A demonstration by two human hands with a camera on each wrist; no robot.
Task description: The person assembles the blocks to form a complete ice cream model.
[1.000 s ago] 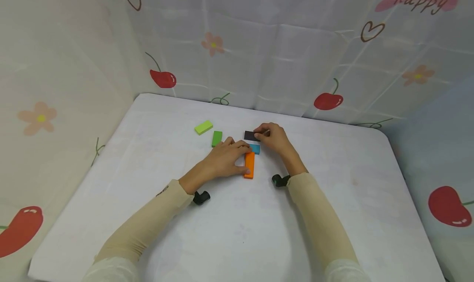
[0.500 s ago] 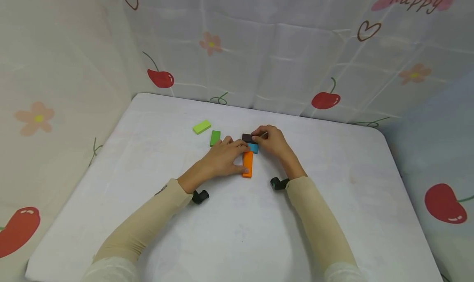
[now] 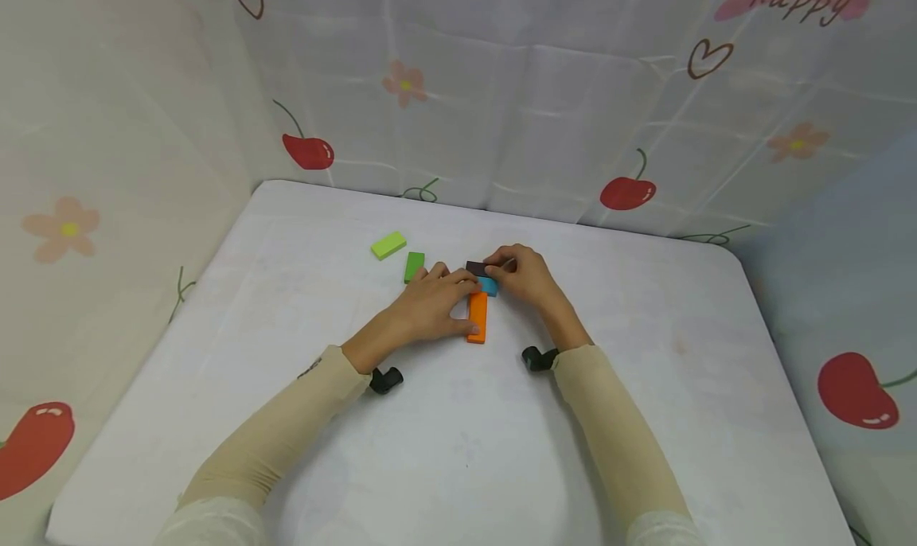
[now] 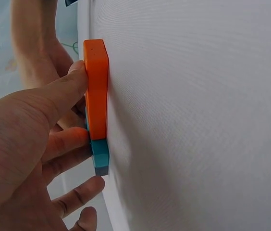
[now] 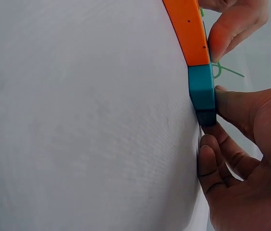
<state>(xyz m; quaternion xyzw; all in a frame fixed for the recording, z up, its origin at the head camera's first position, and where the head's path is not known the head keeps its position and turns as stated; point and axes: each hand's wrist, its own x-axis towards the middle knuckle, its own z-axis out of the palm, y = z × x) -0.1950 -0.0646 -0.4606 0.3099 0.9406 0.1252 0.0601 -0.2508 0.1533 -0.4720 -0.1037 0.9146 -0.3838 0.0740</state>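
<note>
An orange block (image 3: 478,319) lies lengthwise on the table, with a blue block (image 3: 489,286) set crosswise against its far end. My left hand (image 3: 430,306) spans the orange block, thumb near its close end and index finger at the end by the blue block. Behind the blue block sits a dark block (image 3: 476,268), lying close along it. My right hand (image 3: 526,275) pinches the dark block's right part between thumb and fingers. In the right wrist view, the dark block (image 5: 206,118) shows below the blue block (image 5: 202,87), right at the fingertips.
A green block (image 3: 414,266) lies just beyond the left hand's fingers. Farther left is a lime-green block (image 3: 388,246). The white table (image 3: 458,450) meets a printed curtain (image 3: 473,132) at the back. Black wrist mounts (image 3: 387,380) stick out from both sleeves.
My right hand has drawn the dark block slightly nearer, closing up on the blue block. The left hand stays on the orange block. The whole head view has shifted a little.
</note>
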